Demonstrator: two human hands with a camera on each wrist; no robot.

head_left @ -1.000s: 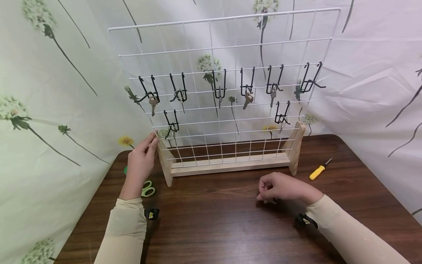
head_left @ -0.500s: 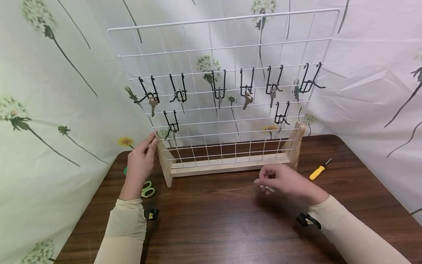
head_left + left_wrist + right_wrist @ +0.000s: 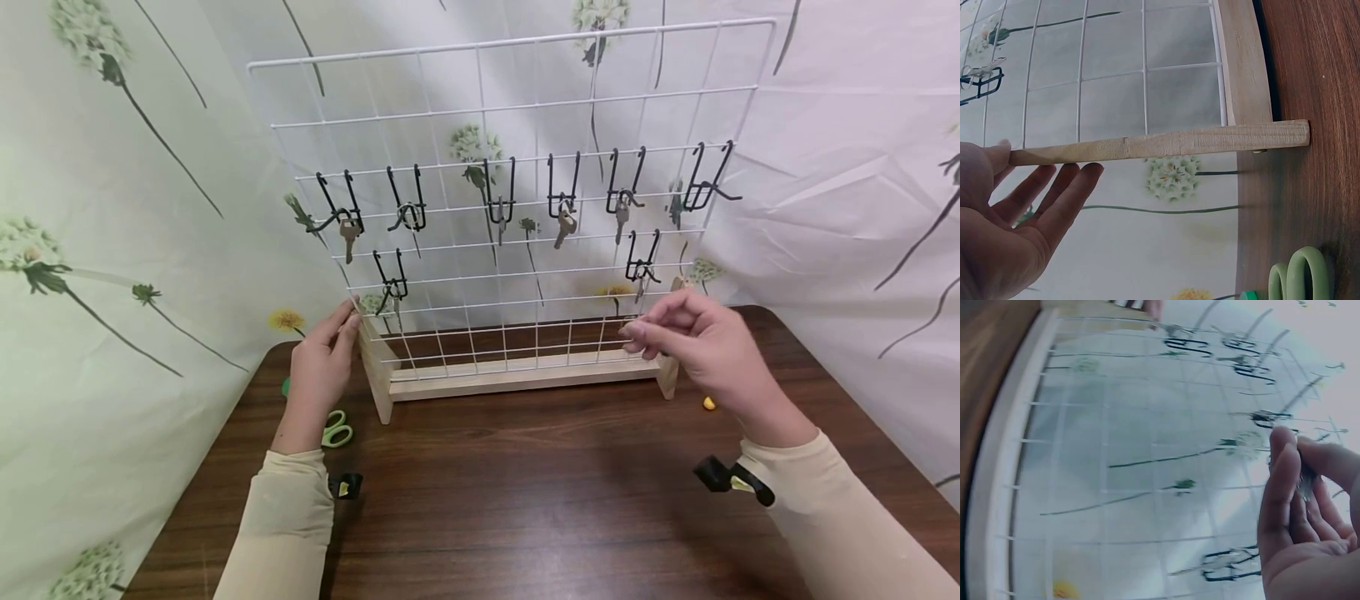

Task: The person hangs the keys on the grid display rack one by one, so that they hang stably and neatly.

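Note:
A white wire grid stands upright in a wooden base. Several black hooks hang on it, most of them carrying keys; the far right hook is bare. My left hand lies with straight fingers against the base's left upright. My right hand is raised in front of the grid's lower right corner and pinches a small metal key between thumb and fingers.
Green scissors lie on the dark wood table by my left wrist. The yellow handle of a screwdriver peeks out behind my right hand. Flower-print sheets hang close behind and on both sides.
My right hand has risen from the table with the key, moving up and right to the grid's lower right corner. The left hand has not moved.

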